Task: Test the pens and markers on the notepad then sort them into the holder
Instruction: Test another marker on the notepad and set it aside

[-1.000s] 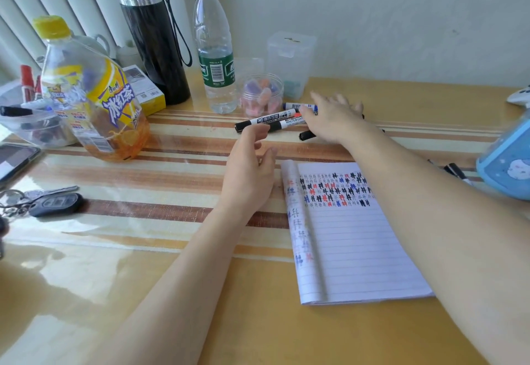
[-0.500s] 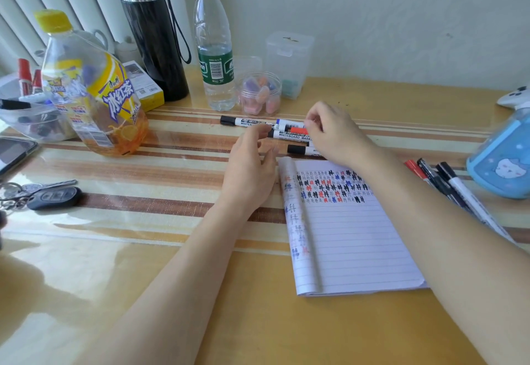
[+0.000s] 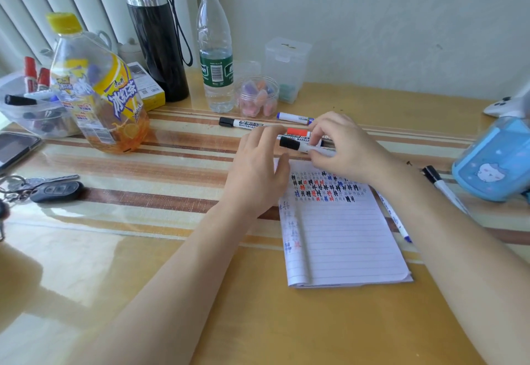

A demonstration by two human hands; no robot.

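Now a white marker with a black cap (image 3: 298,146) is held by the right hand (image 3: 344,149), fingers curled round it, just past the top edge of the lined paper notepad (image 3: 344,235), while the left hand (image 3: 255,172) is kept loose beside the cap, holding nothing. Many coloured marks are drawn on the page and some markers are already put in the clear plastic holder (image 3: 34,118), but other markers (image 3: 243,123) are left lying on the striped worktop (image 3: 143,164), so the job looks partly done.

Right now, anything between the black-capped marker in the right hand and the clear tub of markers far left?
Yes. The iced tea bottle stands directly beside the clear tub, on the side facing the black-capped marker. The left hand also sits by its cap.
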